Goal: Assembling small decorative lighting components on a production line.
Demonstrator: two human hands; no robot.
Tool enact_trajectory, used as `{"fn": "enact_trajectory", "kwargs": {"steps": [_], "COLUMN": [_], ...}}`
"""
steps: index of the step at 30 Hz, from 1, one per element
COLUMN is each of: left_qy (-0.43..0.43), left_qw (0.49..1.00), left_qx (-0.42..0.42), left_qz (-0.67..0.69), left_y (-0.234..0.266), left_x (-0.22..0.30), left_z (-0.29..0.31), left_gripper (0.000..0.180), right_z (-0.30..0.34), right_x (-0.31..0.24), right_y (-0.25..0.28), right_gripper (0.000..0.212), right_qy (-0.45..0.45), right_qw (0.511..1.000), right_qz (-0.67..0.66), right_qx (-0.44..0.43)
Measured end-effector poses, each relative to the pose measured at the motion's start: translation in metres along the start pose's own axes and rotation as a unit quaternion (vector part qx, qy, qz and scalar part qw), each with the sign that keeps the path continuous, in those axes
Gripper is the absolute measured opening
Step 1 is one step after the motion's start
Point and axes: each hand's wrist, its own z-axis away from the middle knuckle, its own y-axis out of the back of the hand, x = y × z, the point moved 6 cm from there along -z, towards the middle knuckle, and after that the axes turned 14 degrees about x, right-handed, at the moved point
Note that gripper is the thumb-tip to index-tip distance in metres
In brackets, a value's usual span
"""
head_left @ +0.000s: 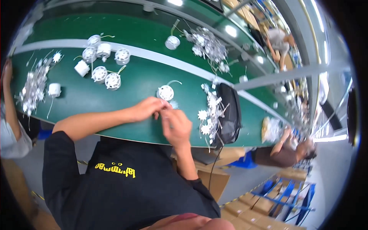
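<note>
My left hand [147, 109] and my right hand [177, 125] meet over the green table near its front edge. The fingers of both are pinched together, fingertip to fingertip. Whatever they hold is too small and too hidden to name; a pale, blurred bit shows beside the fingertips. Just beyond them a round white plastic housing [166, 92] with a spoked face and a short pale wire lies on the table. To the right of my right hand is a pile of white star-shaped parts with silvery leads [210, 115].
A black bag [229, 113] stands right of that pile. Several white housings [99, 74] lie at the left, near another heap of leaded parts [35, 86]. A grey rail [153, 58] crosses the green table [134, 84]. Co-workers sit at the left and right.
</note>
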Motion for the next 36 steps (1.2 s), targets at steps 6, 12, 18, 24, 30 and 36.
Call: {"fn": "enact_trajectory", "kwargs": {"steps": [6,12,18,24,30,36], "left_qy": [0.062,0.105,-0.108,-0.090,-0.088,-0.114], "left_qw": [0.995,0.991,0.967,0.916,0.907,0.885], "left_qx": [0.061,0.038,0.014,-0.131,-0.168,-0.169], "left_qz": [-0.049,0.069,-0.230,-0.369,-0.377,-0.420], "left_y": [0.003,0.011,0.002,-0.016,-0.030,-0.037], "left_x": [0.015,0.004,0.015,0.023,0.026,0.032], "left_z": [-0.001,0.003,0.005,0.016,0.018,0.011], "left_gripper": [0.019,0.013,0.008,0.008,0.011,0.015], "right_z": [0.048,0.054,0.040,0.024,0.024,0.039], "right_x": [-0.011,-0.003,0.040,0.035,0.030,0.051], "right_y": [-0.025,-0.019,0.011,0.017,0.025,0.035], "right_gripper": [0.023,0.020,0.035,0.043,0.036,0.030], "right_qy": [-0.007,-0.028,-0.333,-0.178,-0.121,-0.215], "right_qw": [0.998,0.992,0.910,0.963,0.964,0.942], "right_qz": [-0.049,-0.118,-0.196,-0.180,-0.134,-0.129], "right_qx": [-0.039,-0.047,0.150,-0.096,-0.194,-0.224]}}
